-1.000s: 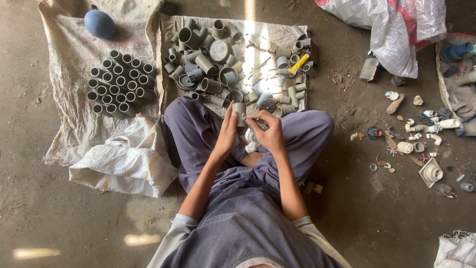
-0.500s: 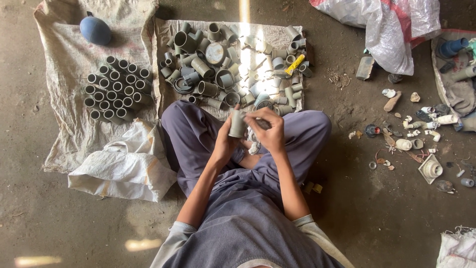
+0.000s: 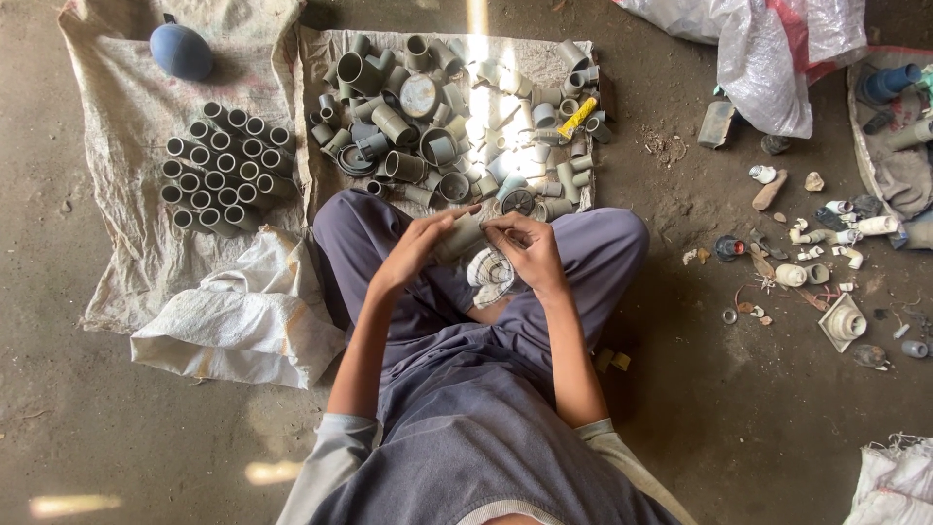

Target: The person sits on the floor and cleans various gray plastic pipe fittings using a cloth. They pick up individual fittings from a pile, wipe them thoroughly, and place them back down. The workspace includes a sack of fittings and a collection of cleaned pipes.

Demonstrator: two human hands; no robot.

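I sit cross-legged on the floor. My left hand [image 3: 413, 248] lies along a short grey pipe piece [image 3: 461, 236], fingers stretched over it. My right hand [image 3: 527, 248] grips the other end of the same piece, and a checked cloth [image 3: 491, 272] hangs just under it over my lap. Right beyond my knees lies a sack [image 3: 330, 51] covered with a heap of grey pipe fittings [image 3: 437, 117].
To the left, several grey pipe sleeves [image 3: 219, 175] stand upright in a tight cluster on a second sack, with a blue ball-shaped float [image 3: 181, 51] behind them. A folded white bag [image 3: 238, 316] lies at my left knee. Small scraps [image 3: 821, 267] and plastic bags [image 3: 768, 58] lie to the right.
The pipe piece has tipped from upright to lying slanted between my hands. My left hand slid left along it, and the cloth now shows under my right hand.
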